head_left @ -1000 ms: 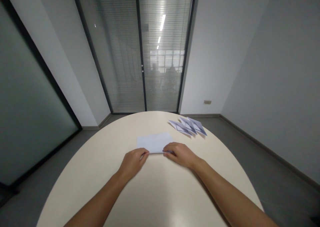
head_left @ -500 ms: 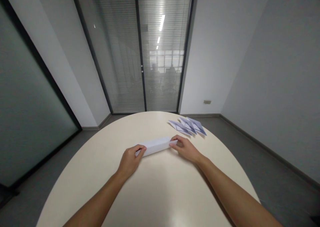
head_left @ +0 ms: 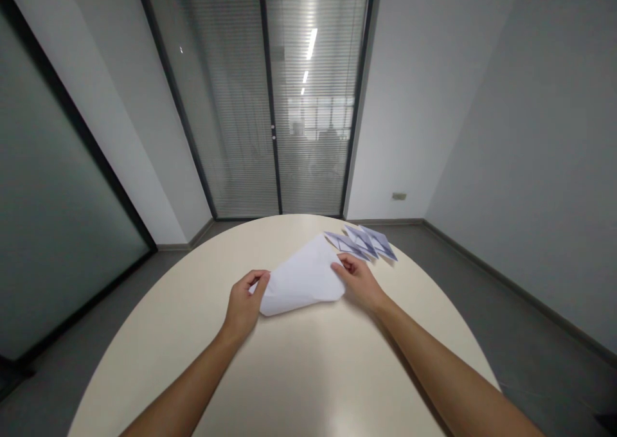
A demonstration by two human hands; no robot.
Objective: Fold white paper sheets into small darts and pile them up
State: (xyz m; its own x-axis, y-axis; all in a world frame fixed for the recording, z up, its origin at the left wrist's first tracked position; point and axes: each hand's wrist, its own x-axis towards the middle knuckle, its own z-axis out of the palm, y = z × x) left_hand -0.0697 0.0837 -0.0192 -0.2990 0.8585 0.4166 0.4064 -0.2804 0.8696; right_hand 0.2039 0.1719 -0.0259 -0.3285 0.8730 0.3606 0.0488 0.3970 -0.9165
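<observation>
A white sheet of paper (head_left: 303, 276) is stretched between my two hands above the tabletop, partly opened out, with its far corner pointing up toward the back of the table. My left hand (head_left: 247, 299) pinches its left end between thumb and fingers. On the opposite side, my right hand (head_left: 357, 279) is closed on the paper's right edge. Just beyond that hand lie several folded paper pieces (head_left: 364, 242), overlapping in a row, pointed and with visible creases.
The round cream table (head_left: 284, 373) carries everything. Behind it stands a glass door (head_left: 313, 160) with blinds and dark frames. White walls rise on both sides, and a small socket plate (head_left: 399, 196) sits low on the back wall.
The paper was a narrow folded strip and is now spread wider, its far part raised toward the back. My left hand has shifted slightly left; both hands still grip it.
</observation>
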